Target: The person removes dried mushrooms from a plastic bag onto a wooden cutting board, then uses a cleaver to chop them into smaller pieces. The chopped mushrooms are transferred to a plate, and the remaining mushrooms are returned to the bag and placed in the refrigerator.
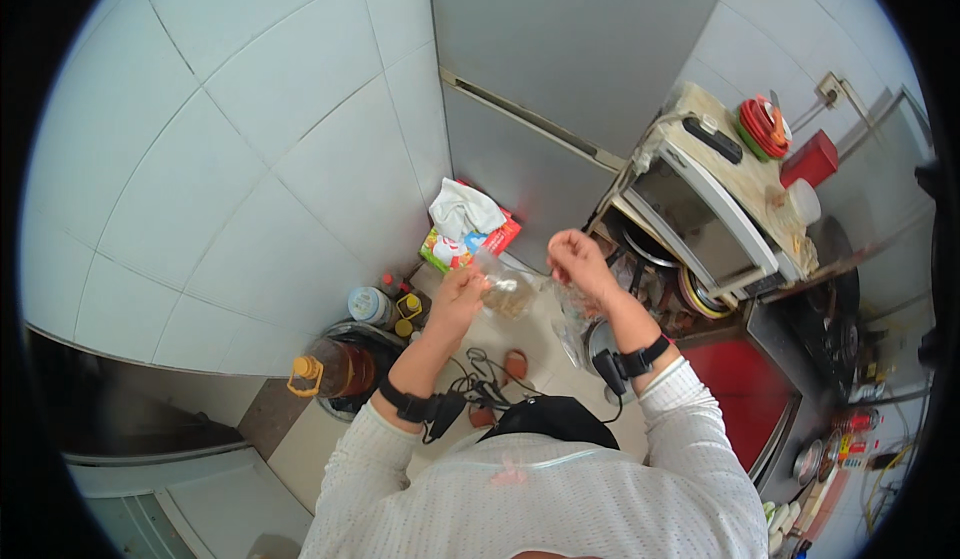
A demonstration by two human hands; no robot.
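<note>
Pinched in my left hand (pixel 459 296) is a clear plastic bag (pixel 511 298). Brownish contents lie in its lower part, and something small and white shows near its top. My right hand (pixel 581 259) is raised to the right of the bag, apart from it, with its fingers curled. Just below that hand is some crumpled clear plastic (pixel 574 334); whether the fingers hold any of it is hidden. Black straps with small devices circle both forearms.
A white cloth (pixel 465 210) lies on a colourful box (pixel 491 240) by the refrigerator (pixel 525 161). At left, a large oil bottle (pixel 341 368) stands at a lined bin (pixel 390 345), near several containers. A microwave oven (pixel 705 214) sits on a rack at right. Black cables (pixel 480 379) hang above the floor.
</note>
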